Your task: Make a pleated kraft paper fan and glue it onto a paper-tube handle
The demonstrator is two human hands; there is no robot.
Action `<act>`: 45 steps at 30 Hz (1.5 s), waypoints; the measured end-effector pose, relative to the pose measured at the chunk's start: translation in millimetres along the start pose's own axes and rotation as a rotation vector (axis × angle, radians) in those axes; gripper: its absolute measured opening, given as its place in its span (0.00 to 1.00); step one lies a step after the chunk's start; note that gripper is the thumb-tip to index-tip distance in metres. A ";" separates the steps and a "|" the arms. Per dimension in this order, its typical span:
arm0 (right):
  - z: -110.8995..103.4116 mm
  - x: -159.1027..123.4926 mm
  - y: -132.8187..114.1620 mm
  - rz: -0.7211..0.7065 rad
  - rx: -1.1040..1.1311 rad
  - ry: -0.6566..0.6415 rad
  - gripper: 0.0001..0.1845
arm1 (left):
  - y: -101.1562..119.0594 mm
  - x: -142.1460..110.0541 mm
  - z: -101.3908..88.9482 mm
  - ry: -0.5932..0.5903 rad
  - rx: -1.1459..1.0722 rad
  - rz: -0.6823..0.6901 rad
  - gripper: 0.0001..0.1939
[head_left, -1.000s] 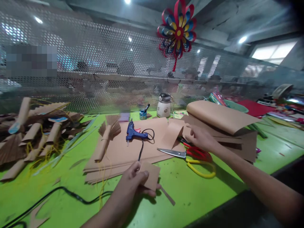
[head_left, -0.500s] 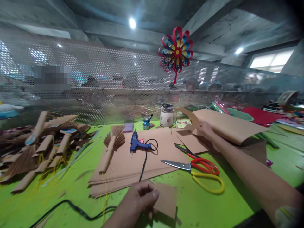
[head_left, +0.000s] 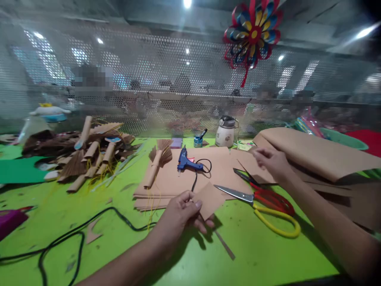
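My left hand (head_left: 180,214) pinches a small square of brown kraft paper (head_left: 209,200) between thumb and fingers, just above the green table. My right hand (head_left: 273,162) hovers by the left edge of a large curled kraft sheet (head_left: 315,149); its fingers are loosely bent and I see nothing in them. Between the hands lie yellow-handled scissors (head_left: 278,222) and red-handled scissors (head_left: 275,200), overlapping. A blue glue gun (head_left: 186,162) rests on a stack of kraft sheets (head_left: 222,167), with a rolled paper piece with a pleated fan end (head_left: 154,167) to its left.
Several rolled and pleated paper pieces (head_left: 95,153) are heaped at the left. A black cable (head_left: 119,216) crosses the table (head_left: 143,254). Behind the stack stand a white jar-shaped bottle (head_left: 225,133) and a small blue jar (head_left: 198,141). A perforated screen (head_left: 149,79) closes off the back.
My right hand has come away from the curved brown paper strip it held. My left hand has raised and turned the paper square. The view has shifted left and downward.
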State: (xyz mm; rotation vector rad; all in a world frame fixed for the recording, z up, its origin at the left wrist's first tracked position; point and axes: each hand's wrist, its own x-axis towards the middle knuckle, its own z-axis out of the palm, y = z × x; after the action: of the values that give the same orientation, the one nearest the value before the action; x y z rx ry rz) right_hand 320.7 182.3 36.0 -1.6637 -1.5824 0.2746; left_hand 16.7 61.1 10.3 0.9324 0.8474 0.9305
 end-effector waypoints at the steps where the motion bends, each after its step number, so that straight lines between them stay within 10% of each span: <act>1: 4.5 -15.0 -19.4 -0.133 0.131 -0.241 0.20 | 0.7 0.6 -0.2 0.008 0.002 0.002 0.07; 5: 18.0 -69.0 -73.5 -0.551 0.328 -0.901 0.23 | -2.2 3.7 -3.1 0.022 0.022 0.013 0.07; 17: 42.8 -105.4 -58.1 -0.602 0.722 -0.725 0.07 | -9.4 -1.5 -0.2 -0.184 0.046 -0.093 0.07; 26: 49.6 -111.9 -58.8 -0.313 0.812 -0.807 0.03 | -11.7 -4.8 4.6 -0.211 0.172 -0.081 0.11; 45: 58.7 -126.2 -64.5 0.113 0.904 -0.836 0.20 | -23.4 -2.4 9.2 -0.109 0.216 -0.104 0.15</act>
State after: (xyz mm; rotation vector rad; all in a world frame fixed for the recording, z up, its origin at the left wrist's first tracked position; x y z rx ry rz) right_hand 210.9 83.2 -4.8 -0.9201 -1.5172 1.6359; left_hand 30.4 49.5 -7.4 1.1048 0.9060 0.7009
